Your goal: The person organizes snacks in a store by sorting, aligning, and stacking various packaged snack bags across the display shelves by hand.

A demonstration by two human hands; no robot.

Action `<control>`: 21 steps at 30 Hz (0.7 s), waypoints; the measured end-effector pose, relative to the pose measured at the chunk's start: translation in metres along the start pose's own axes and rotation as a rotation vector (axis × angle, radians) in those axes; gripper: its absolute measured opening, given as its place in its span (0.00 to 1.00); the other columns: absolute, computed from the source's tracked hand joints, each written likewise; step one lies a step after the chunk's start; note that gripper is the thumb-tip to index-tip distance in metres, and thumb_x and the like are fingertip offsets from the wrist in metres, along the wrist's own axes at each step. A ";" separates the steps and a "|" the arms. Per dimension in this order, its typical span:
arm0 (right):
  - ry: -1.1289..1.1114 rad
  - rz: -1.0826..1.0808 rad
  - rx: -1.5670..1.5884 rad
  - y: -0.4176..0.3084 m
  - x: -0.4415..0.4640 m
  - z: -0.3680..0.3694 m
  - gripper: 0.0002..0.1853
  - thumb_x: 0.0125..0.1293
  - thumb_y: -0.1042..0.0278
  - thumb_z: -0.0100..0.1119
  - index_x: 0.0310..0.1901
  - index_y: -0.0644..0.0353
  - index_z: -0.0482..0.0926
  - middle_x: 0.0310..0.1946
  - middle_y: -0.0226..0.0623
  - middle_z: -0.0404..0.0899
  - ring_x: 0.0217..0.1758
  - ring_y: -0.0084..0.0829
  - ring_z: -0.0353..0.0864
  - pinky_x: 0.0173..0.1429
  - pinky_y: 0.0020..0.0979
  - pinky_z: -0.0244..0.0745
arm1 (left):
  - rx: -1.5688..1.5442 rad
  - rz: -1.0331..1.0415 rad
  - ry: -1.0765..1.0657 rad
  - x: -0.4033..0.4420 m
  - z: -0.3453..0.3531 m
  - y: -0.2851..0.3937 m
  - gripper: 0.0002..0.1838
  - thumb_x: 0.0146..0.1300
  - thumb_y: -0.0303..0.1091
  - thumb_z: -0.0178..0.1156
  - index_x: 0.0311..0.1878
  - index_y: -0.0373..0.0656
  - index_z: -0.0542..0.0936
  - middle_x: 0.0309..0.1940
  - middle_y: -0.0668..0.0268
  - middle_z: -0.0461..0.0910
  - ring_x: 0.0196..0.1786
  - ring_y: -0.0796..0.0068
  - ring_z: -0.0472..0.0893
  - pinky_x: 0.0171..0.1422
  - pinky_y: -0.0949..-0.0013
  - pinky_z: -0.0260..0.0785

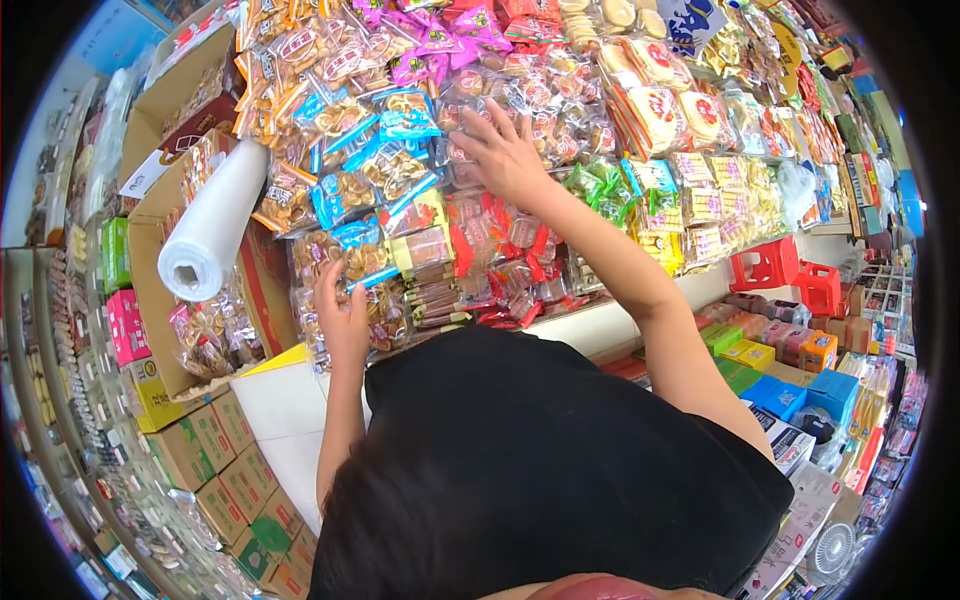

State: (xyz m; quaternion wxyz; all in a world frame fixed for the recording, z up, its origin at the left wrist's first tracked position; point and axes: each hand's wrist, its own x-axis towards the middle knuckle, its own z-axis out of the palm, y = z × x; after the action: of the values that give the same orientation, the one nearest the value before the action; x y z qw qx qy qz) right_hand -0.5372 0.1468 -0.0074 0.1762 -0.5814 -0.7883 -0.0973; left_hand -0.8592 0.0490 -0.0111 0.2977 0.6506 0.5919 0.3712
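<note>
My right hand (505, 160) reaches forward with its fingers spread, palm down, over clear-wrapped snack packs with red labels (575, 85). Its fingertips seem to rest on the packs. Lower and to the left, my left hand (342, 315) is open, its thumb and fingers apart, beside clear bags of brown snacks (388, 318). Whether it touches them I cannot tell. Blue-edged snack bags (345, 195) lie between the two hands. Red-wrapped packs (500, 235) lie below my right wrist, and green-wrapped packs (603, 190) are right of it.
A white roll of plastic bags (215, 220) stands at the left by an open cardboard box (150, 225). Stacked cartons (225, 460) are on the lower left. Red stools (765, 265) and colourful boxes (775, 395) stand at the right, with a small fan (832, 548) at lower right.
</note>
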 end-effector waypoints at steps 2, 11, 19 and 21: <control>0.057 -0.039 -0.011 0.015 0.012 0.003 0.26 0.56 0.58 0.65 0.58 0.40 0.74 0.69 0.31 0.60 0.74 0.44 0.53 0.62 0.66 0.57 | -0.009 -0.011 -0.002 -0.002 -0.001 -0.001 0.21 0.63 0.30 0.58 0.60 0.38 0.71 0.62 0.54 0.68 0.66 0.57 0.66 0.69 0.60 0.57; -0.107 -0.198 -0.010 0.033 0.034 -0.008 0.26 0.56 0.54 0.65 0.58 0.43 0.73 0.66 0.32 0.62 0.72 0.43 0.55 0.62 0.62 0.61 | -0.022 -0.022 -0.006 0.004 0.001 0.002 0.18 0.64 0.30 0.57 0.57 0.37 0.74 0.60 0.53 0.70 0.64 0.56 0.68 0.70 0.59 0.56; 0.031 -0.117 -0.028 0.057 0.048 -0.004 0.19 0.56 0.62 0.63 0.51 0.52 0.77 0.54 0.32 0.72 0.66 0.43 0.63 0.67 0.45 0.62 | -0.055 -0.049 -0.034 0.008 -0.001 0.005 0.17 0.63 0.29 0.56 0.56 0.39 0.75 0.62 0.54 0.70 0.64 0.60 0.69 0.63 0.63 0.63; 0.117 -0.109 -0.029 0.060 0.055 -0.004 0.19 0.54 0.62 0.63 0.49 0.51 0.78 0.53 0.32 0.73 0.65 0.42 0.64 0.65 0.44 0.63 | -0.064 -0.064 -0.036 0.009 -0.003 0.006 0.17 0.64 0.29 0.56 0.56 0.39 0.75 0.62 0.55 0.69 0.63 0.62 0.69 0.60 0.65 0.65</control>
State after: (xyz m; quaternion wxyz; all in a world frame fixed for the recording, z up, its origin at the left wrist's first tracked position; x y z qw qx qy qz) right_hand -0.4943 0.2121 0.0147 0.2080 -0.5332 -0.8057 -0.1521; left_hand -0.8579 0.0569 -0.0037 0.3406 0.6282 0.5947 0.3684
